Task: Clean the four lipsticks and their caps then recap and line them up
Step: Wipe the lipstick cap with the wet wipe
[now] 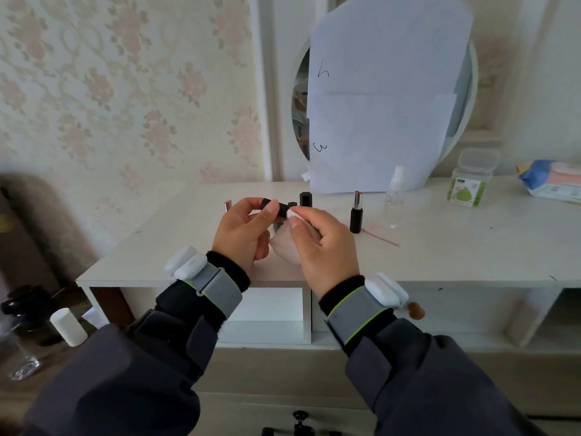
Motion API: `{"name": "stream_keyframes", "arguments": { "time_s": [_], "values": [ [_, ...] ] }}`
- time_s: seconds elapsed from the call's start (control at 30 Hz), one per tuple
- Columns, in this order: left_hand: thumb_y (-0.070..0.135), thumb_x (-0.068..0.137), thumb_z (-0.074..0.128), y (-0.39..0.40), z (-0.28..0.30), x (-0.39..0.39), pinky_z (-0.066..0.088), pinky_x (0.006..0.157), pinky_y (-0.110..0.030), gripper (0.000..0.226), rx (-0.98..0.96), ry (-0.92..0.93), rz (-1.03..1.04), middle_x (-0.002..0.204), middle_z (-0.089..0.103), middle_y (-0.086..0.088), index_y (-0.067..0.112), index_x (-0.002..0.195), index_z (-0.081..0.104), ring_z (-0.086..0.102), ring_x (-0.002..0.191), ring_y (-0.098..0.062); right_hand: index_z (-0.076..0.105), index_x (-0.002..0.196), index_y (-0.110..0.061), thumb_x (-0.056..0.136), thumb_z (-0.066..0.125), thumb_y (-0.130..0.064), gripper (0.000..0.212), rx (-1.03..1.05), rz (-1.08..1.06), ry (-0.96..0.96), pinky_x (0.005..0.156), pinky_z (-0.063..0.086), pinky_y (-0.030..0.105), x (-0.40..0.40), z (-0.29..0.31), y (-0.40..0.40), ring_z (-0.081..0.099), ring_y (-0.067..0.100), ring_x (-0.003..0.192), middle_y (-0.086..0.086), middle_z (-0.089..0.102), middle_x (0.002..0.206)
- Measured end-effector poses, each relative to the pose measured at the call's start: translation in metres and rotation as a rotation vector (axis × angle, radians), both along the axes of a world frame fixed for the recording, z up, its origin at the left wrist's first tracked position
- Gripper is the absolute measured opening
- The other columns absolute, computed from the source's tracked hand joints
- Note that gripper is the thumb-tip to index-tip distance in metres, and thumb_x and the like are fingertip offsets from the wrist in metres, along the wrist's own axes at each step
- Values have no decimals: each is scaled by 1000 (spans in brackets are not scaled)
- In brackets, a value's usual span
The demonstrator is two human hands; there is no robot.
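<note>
So the left hand (242, 228) grips a black lipstick cap (276, 208) sideways while the right hand (320, 243) pinches a white wipe (287, 247) against its end, uncapped lipstick (356, 212) standing just right of that hand.

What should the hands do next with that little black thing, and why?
Probably keep rubbing: twist the black lipstick piece a little so the white wipe reaches a fresh side. The left hand grips the piece and the right hand pinches the wipe against its end, so cleaning looks unfinished. An uncapped lipstick stands waiting on the dresser top.
</note>
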State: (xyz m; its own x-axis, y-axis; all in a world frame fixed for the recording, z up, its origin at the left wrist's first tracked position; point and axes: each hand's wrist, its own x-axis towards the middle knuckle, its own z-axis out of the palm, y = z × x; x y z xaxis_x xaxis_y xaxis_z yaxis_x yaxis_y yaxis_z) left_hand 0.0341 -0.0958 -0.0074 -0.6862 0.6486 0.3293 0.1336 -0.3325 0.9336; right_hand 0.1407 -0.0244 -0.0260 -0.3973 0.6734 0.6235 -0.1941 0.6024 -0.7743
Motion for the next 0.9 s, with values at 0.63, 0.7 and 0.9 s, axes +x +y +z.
{"name": "stream_keyframes", "arguments": {
  "time_s": [0.63, 0.7, 0.9],
  "values": [
    [14, 97, 54, 3, -6, -4, 18, 41, -21, 10, -9, -5, -54, 94, 60, -25, 5, 99, 57, 27, 33, -9, 74, 104, -14, 83, 72, -20, 21, 177, -231, -56, 79, 40, 12, -9, -9, 1, 60, 10, 91, 3, 65, 100],
    [16, 97, 54, 4, -7, -5, 19, 42, -21, 13, -24, -10, -37, 99, 63, -29, 4, 101, 57, 27, 33, -9, 71, 110, -14, 80, 75, -21, 31, 213, -236, -119, 78, 34, 10, -10, -8, -1, 57, 10, 93, 4, 61, 106],
    [18, 98, 54, 5, -7, -7, 24, 39, -18, 18, -67, 15, -41, 96, 63, -30, 2, 103, 60, 28, 34, -10, 72, 105, -14, 90, 63, -15, 17, 196, -251, -130, 73, 38, 21, -9, -9, 2, 61, 22, 89, 6, 62, 100]
  ]
}}
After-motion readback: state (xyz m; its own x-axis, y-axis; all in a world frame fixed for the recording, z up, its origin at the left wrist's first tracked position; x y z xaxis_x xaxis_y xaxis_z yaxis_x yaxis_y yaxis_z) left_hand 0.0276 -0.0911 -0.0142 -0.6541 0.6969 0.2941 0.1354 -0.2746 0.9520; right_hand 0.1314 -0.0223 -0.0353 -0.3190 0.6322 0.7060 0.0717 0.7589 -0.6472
